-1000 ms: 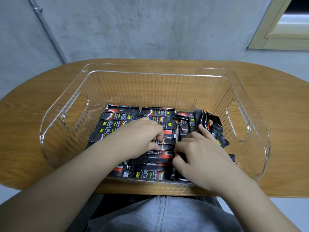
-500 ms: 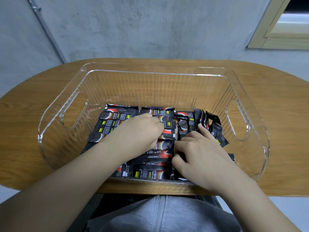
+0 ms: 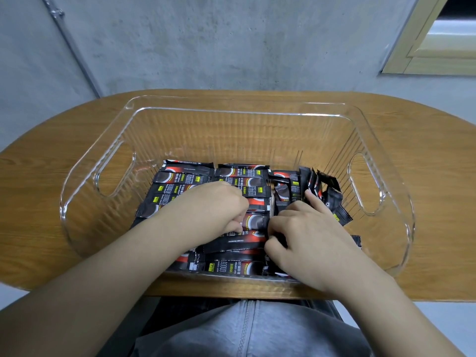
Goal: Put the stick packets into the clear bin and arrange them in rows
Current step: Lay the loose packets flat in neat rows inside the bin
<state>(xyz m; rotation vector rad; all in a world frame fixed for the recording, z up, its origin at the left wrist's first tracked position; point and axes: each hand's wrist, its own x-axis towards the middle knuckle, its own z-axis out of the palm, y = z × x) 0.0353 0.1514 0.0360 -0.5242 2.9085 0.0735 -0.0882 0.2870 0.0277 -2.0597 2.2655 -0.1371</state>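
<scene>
A clear plastic bin (image 3: 231, 112) with two side handles stands on a wooden table. Several black and red stick packets (image 3: 185, 177) lie flat in rows on its floor; at the right side some packets (image 3: 327, 191) stand tilted against the wall. Both my hands are inside the bin. My left hand (image 3: 213, 210) rests on the middle rows with its fingers curled down onto the packets. My right hand (image 3: 304, 235) lies on the right-hand packets, fingers bent and pressing at their ends. What the fingers pinch is hidden.
The oval wooden table (image 3: 425, 176) reaches past the bin on both sides. A grey concrete wall (image 3: 231, 42) rises behind it, with a pale window frame (image 3: 432, 47) at the upper right. My lap in grey cloth is below the table's near edge.
My left hand has shifted slightly up and left over the middle rows. My right hand stays in nearly the same place.
</scene>
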